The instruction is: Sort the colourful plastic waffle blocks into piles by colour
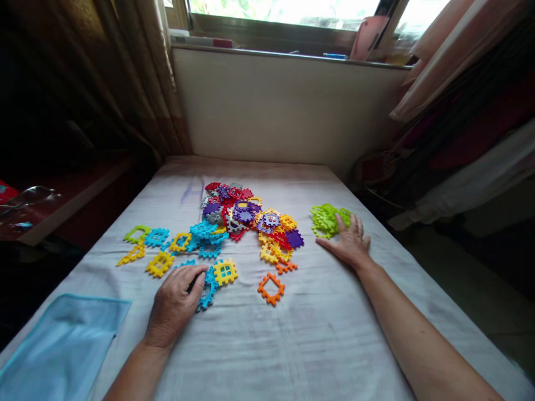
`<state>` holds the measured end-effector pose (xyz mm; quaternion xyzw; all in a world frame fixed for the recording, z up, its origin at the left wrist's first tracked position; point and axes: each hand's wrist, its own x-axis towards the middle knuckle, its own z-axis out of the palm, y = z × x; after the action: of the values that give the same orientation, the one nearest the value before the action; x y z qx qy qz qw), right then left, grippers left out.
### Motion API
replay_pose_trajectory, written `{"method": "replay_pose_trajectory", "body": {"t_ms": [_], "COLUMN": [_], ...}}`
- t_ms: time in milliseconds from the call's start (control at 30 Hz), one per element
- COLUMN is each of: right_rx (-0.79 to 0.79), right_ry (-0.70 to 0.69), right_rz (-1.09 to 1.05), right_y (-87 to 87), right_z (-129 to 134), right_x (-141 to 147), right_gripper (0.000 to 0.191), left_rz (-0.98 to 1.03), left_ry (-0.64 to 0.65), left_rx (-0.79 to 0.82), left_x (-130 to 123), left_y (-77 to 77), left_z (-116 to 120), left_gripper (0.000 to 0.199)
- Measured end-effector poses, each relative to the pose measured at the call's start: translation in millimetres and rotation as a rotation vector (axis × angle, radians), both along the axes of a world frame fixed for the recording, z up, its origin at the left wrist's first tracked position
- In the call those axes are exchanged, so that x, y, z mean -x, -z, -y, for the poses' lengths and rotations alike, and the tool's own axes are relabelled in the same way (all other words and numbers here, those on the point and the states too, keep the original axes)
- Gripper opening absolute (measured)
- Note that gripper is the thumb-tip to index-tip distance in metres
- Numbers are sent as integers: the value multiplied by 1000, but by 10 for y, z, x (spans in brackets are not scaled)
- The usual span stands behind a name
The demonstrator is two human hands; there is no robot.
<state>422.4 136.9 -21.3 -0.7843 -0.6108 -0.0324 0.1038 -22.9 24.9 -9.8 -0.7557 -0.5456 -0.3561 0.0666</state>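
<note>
My left hand [178, 301] is curled at the near left of the pile, its fingertips together beside blue pieces [208, 292]; what is between them is hidden. Just right of those lies a yellow window piece [225, 272]. My right hand [351, 240] has its fingers spread, touching the near right edge of a heap of light green pieces [326, 219]. Between the hands is a mixed pile of red, purple, grey and yellow pieces [246, 211]. An orange square frame [271, 288] lies flat, apart from the pile.
A white sheet [292, 345] covers the surface. Yellow pieces [160, 264] and a green frame [136, 234] lie left of the pile. A light blue cloth bag [67, 345] is at the near left. A wall [288, 106] and window stand behind; curtains hang left.
</note>
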Motion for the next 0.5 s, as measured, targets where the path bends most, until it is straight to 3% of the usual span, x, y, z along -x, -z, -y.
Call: {"method": "replay_pose_trajectory", "body": {"t_ms": [267,500], "right_rx": [-7,-8], "right_ry": [-147,-66], "right_rz": [-56,-118], "right_y": [65,79], "right_z": [-838,-1474], "right_x": [-160,32], "right_gripper": [93,94], "left_rz": [24,-7], "left_ry": [-8,-11], "left_rx": [13,-10], "left_x": [-20,-45], "left_y": [-20,-74], "left_z": [24,27], "left_gripper": [19,16]}}
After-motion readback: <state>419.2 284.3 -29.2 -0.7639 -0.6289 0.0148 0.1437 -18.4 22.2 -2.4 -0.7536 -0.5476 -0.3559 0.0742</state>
